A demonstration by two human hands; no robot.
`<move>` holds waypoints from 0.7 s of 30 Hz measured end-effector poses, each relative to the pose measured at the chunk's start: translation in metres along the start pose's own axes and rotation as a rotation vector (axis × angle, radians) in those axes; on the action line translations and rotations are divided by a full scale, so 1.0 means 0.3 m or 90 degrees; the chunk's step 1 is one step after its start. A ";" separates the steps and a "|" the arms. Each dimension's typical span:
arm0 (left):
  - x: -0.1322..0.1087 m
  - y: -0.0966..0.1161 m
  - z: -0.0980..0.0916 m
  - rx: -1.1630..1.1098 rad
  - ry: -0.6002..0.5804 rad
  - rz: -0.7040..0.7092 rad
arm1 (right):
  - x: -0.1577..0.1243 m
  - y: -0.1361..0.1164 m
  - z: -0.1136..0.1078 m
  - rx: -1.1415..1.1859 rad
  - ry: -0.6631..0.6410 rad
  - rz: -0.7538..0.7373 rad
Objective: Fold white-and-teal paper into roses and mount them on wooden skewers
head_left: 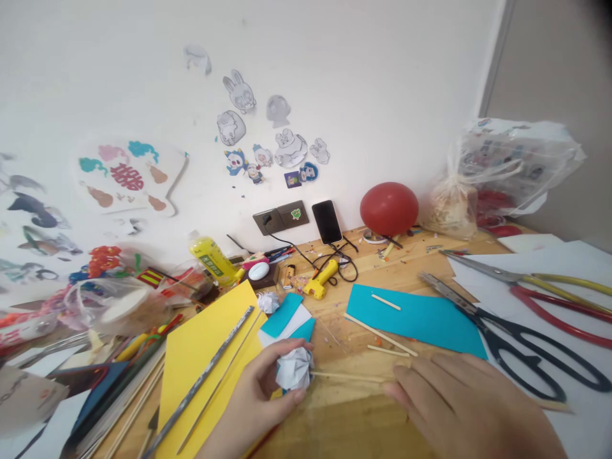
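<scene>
My left hand (pixel 268 389) is curled around a crumpled white paper ball (pixel 294 370), thumb and fingers closed on its sides. A thin wooden stick (pixel 349 377) runs from the ball's right side to my right hand (pixel 454 401), whose fingertips are pinched on its far end. Beyond my right hand lie loose wooden sticks (pixel 380 333) beside and partly on a blue sheet of paper (pixel 406 319). A second crumpled paper ball (pixel 268 302) rests near folded blue and white paper (pixel 287 319).
Yellow paper (pixel 210 338) lies at left under a grey patterned strip (pixel 205 366). Black-handled scissors (pixel 507 344) and red-and-yellow-handled shears (pixel 540 287) lie at right. Toward the wall are a yellow glue gun (pixel 321 280), a phone (pixel 327 222), a yellow bottle (pixel 215 261) and a red balloon (pixel 389 209).
</scene>
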State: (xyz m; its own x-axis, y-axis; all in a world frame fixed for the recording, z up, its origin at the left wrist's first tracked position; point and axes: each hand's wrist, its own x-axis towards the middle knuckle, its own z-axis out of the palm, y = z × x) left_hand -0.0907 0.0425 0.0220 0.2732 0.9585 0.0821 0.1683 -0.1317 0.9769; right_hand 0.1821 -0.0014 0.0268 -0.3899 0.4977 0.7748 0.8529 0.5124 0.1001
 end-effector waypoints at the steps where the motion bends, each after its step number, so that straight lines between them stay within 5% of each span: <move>1: 0.000 0.005 0.003 -0.023 -0.008 -0.017 | 0.001 0.005 0.000 0.006 0.005 0.003; 8: 0.004 0.023 0.014 -0.163 -0.036 -0.088 | 0.015 0.004 -0.014 0.010 0.017 -0.030; 14: 0.003 0.002 0.019 -0.080 -0.049 -0.096 | 0.006 0.023 0.039 0.090 -0.036 0.030; 21: -0.050 0.067 0.048 0.062 0.045 0.085 | -0.006 0.054 0.083 0.369 -0.210 0.252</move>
State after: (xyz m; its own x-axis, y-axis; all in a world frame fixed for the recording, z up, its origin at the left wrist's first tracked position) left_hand -0.0778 0.0219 0.0376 0.2330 0.9458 0.2263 0.2264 -0.2791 0.9332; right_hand 0.1880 0.0234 0.0116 -0.2539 0.8561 0.4500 0.6677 0.4918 -0.5589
